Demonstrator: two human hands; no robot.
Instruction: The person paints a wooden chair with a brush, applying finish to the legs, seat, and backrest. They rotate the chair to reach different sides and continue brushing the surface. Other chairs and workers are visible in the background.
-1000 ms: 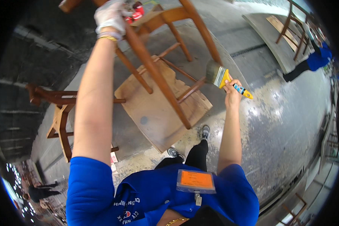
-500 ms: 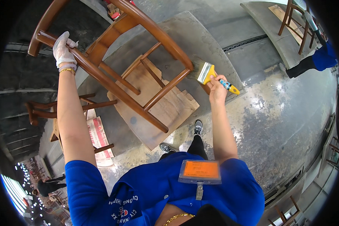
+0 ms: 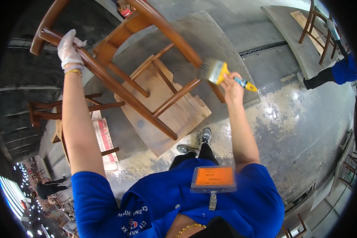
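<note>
A brown wooden chair frame (image 3: 112, 86) is tilted over in front of me, its legs and rails pointing toward my side. My left hand (image 3: 70, 49), in a thin whitish glove, is closed round the chair's long left post near its upper part. My bare right hand (image 3: 233, 88) grips a wide paintbrush (image 3: 224, 73) by its yellow handle. The brush has a silvery metal band, and its dark bristles are blurred. They lie over the chair's right leg, close to where a rail meets it, and hide a part of the wood.
Below the chair, torn cardboard (image 3: 184, 109) lies on a grey table (image 3: 222, 43). Another brown chair (image 3: 47, 115) stands at the left, beside a red-and-white carton piece (image 3: 103, 137). A co-worker in blue (image 3: 343, 71) is at the far right, near a chair (image 3: 325, 39) on another table.
My right hand has brought the brush from beside the right leg onto it, with the bristles now across the wood. The left hand keeps its hold. My view has shifted slightly.
</note>
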